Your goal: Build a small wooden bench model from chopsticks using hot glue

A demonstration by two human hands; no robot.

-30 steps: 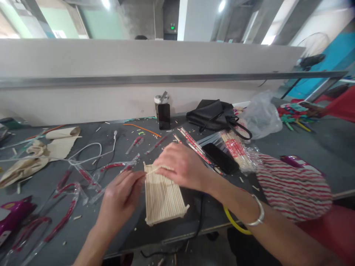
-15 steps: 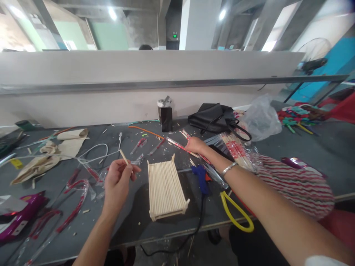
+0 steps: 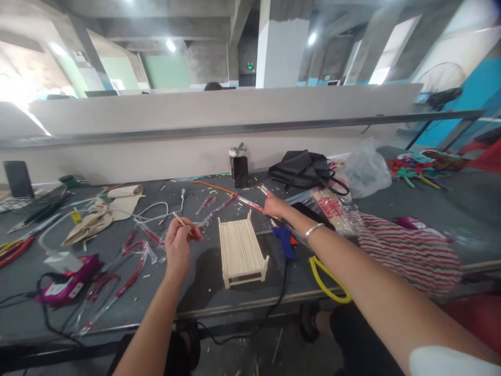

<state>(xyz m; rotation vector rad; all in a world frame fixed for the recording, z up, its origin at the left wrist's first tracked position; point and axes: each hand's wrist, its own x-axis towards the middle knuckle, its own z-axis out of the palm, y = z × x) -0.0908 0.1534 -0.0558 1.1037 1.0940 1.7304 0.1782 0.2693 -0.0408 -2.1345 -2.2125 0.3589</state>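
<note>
Pinched in my left hand (image 3: 180, 245) is a short wooden stick (image 3: 178, 218), its end pointing up and away. Just right of that hand, a small bed-like frame of pale wooden sticks (image 3: 240, 245) stands on the dark table on short corner legs. My right hand (image 3: 276, 207) reaches past it, its fingers closed at a red-and-clear chopstick wrapper (image 3: 250, 202); the fingertips are partly hidden. A blue glue gun (image 3: 284, 241) lies under my right forearm, beside the frame. Several chopsticks in red-printed packs (image 3: 332, 209) lie right of my right hand.
A phone (image 3: 240, 172) leans against a cup at the back. Nearby are a black bag (image 3: 299, 168) and a clear plastic bag (image 3: 368, 169). Torn wrappers (image 3: 133, 271) and a purple box (image 3: 70, 279) lie left. A striped cloth (image 3: 407, 256) and yellow loop (image 3: 329, 284) lie right.
The head view has shifted, showing more of the table's left side. My left hand still pinches the stick; my right hand stays at the wrapper, with little movement over the table.
</note>
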